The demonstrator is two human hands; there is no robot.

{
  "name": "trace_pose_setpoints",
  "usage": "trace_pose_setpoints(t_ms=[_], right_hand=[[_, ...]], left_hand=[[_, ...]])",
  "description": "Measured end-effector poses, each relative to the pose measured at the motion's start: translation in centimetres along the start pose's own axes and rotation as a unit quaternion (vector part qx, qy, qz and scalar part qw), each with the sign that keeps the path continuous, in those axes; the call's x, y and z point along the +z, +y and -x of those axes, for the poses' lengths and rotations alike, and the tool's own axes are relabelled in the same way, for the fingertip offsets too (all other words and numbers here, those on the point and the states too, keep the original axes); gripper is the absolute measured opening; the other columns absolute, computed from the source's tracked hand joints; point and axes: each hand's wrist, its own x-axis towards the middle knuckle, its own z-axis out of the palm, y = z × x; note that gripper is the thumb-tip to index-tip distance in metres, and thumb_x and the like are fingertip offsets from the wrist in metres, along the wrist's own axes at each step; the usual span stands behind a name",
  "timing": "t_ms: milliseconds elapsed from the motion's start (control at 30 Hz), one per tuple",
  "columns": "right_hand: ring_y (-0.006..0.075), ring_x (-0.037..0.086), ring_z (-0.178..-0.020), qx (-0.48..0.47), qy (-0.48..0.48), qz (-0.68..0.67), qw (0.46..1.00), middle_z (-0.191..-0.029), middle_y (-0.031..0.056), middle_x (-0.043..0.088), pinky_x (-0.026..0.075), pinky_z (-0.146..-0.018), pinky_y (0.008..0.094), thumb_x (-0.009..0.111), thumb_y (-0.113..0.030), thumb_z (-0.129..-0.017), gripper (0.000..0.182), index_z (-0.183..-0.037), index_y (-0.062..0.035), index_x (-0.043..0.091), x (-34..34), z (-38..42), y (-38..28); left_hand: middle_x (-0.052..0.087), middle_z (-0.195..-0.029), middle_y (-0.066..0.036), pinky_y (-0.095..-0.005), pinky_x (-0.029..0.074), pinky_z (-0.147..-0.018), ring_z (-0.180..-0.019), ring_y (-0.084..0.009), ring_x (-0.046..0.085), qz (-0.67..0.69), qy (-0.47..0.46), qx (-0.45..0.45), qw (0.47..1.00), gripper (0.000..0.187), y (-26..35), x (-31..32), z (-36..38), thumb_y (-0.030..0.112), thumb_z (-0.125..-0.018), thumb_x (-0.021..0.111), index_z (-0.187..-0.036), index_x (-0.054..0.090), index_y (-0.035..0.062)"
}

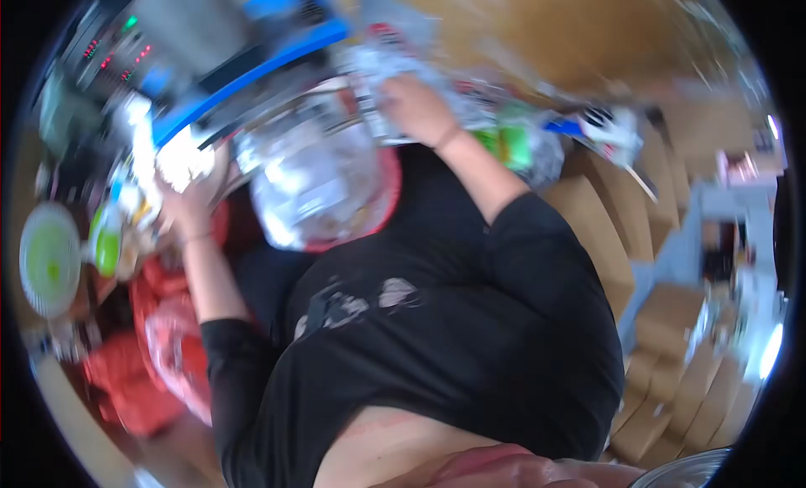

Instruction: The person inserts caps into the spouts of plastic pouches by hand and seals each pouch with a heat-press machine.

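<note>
My left hand (186,204) reaches up at the left, beside a glaring white patch (186,162) under the blue-edged machine (252,81). Glare and blur hide its fingertips, so I cannot make out whether it holds anything. My right hand (413,109) is over printed clear plastic packs (382,89) to the right of the machine. Its fingers are smeared by motion, and a grip on a pack cannot be made out. Between my forearms, close to my lap, sits a red-rimmed basin (391,194) lined with clear plastic and filled with whitish, see-through packets (315,182).
Red plastic bags (126,375) lie at the lower left, below a white, green-centred round container (50,260). Cardboard boxes (672,320) are stacked along the right. A green pack (514,140) and a white-and-blue pack (609,131) lie right of my right hand.
</note>
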Motion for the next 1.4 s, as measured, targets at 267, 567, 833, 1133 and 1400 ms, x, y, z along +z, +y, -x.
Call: trace_pose_setpoints(t_ms=[267,567,833,1133,1400], right_hand=[[0.0369,0.065,-0.089,0.130,0.005,0.011,0.991,-0.095,0.0145,0.063,0.052,-0.075,0.0492,0.060,-0.021,-0.086,0.017,-0.097,-0.0107,0.066,-2.0,0.7,-3.3],[0.0344,0.065,-0.092,0.114,-0.019,-0.009,0.993,-0.097,0.0111,0.063,0.052,-0.076,0.0481,0.066,-0.025,-0.088,0.017,-0.099,-0.0115,0.065,-1.9,0.9,-2.0],[0.0345,0.065,-0.093,0.137,-0.015,-0.004,0.991,-0.097,0.0116,0.064,0.052,-0.076,0.0482,0.067,-0.026,-0.087,0.018,-0.098,-0.0112,0.066,-1.8,0.9,-2.4],[0.0350,0.065,-0.093,0.140,-0.002,-0.003,0.990,-0.097,0.0123,0.065,0.052,-0.077,0.0485,0.066,-0.026,-0.086,0.018,-0.096,-0.0114,0.067,-1.5,1.0,-2.5],[0.0353,0.065,-0.093,0.131,-0.007,-0.006,0.991,-0.097,0.0136,0.065,0.052,-0.078,0.0482,0.066,-0.026,-0.086,0.018,-0.097,-0.0112,0.068,-1.4,1.0,-2.4]], left_hand=[[0.040,-0.156,-0.009,-0.0520,0.029,-0.114,-0.144,-0.0303,0.036,-0.014,-0.164,-0.031,0.986,0.052,-1.3,-0.9,2.2,0.045,-0.103,0.037,-0.150,0.043,0.0234],[0.047,-0.152,-0.008,-0.0454,0.035,-0.111,-0.140,-0.0275,0.043,-0.018,-0.107,-0.023,0.994,0.050,-0.7,-0.8,2.3,0.039,-0.103,0.031,-0.147,0.049,0.0234],[0.053,-0.146,-0.007,-0.0429,0.037,-0.109,-0.131,-0.0281,0.052,0.018,-0.072,-0.036,0.997,0.047,-0.2,-1.0,2.2,0.037,-0.102,0.035,-0.140,0.057,0.0234],[0.054,-0.145,-0.008,-0.0423,0.038,-0.108,-0.131,-0.0282,0.052,0.021,-0.056,-0.029,0.998,0.046,-0.3,-0.9,2.3,0.037,-0.102,0.035,-0.140,0.058,0.0225],[0.054,-0.145,-0.007,-0.0426,0.038,-0.108,-0.130,-0.0282,0.053,0.013,-0.058,-0.026,0.998,0.046,-0.5,-0.8,2.6,0.037,-0.102,0.036,-0.140,0.058,0.0226]])
